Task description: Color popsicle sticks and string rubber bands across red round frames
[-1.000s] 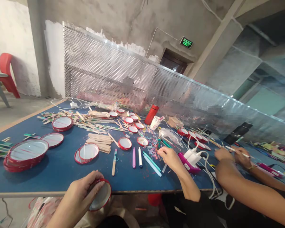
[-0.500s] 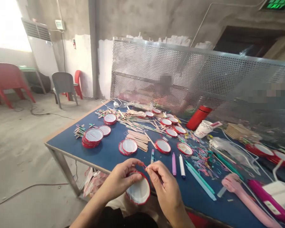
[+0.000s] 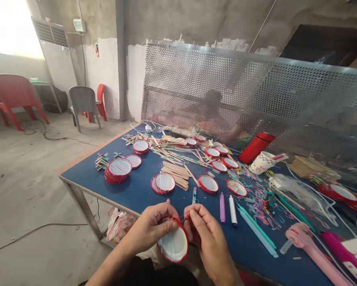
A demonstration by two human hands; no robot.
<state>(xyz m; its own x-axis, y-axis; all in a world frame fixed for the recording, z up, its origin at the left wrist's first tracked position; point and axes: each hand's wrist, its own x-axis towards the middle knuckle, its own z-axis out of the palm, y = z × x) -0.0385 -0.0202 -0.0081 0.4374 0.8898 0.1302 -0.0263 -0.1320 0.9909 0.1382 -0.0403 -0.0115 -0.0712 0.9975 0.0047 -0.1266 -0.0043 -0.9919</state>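
My left hand grips a small round red-rimmed lid with a white face at the near edge of the blue table. My right hand is closed in a pinch on a thin red rubber band at the lid's upper rim. Both hands meet over the lid, just in front of the table edge. More red-rimmed lids lie on the table: a stack at the left and single ones in the middle.
Wooden craft sticks, markers, coloured rubber bands, a red flask, a paper cup and pink glue guns lie on the table. A perforated metal screen stands behind. Chairs stand at the left.
My view swung left, away from the co-worker's arms. My right hand came from the table to the lid, and both hands now hold it with a red band pinched at its rim.
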